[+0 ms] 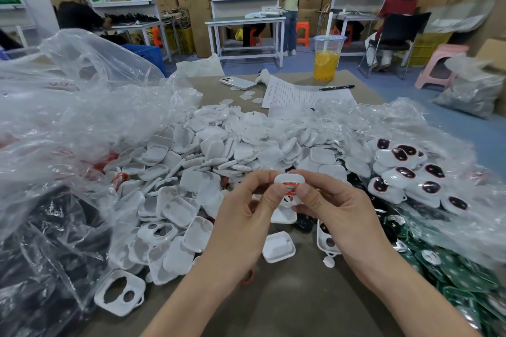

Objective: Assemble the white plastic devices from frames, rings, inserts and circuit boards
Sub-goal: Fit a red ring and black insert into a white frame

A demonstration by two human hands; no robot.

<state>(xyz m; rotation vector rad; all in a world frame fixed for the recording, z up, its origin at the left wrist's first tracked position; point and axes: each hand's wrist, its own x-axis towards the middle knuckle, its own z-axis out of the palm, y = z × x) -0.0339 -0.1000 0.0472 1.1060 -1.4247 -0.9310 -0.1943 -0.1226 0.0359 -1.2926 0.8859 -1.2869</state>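
A white plastic frame [288,180] with a red ring [290,189] in its opening is held above the table between both hands. My left hand [246,216] pinches its left side with thumb and fingers. My right hand [336,210] pinches its right side, thumb pressing near the ring. A big heap of white frames and covers [208,150] lies behind. Assembled pieces with dark red-rimmed inserts [405,172] are piled at the right. Green circuit boards [451,273] lie in plastic at the lower right.
A loose white cover [278,247] and a frame with two holes [120,293] lie on the brown table [287,304]. Clear plastic bags [68,117] fill the left. A cup of orange drink [326,59], a phone [237,82], paper [301,94] and a pen [336,87] sit farther back.
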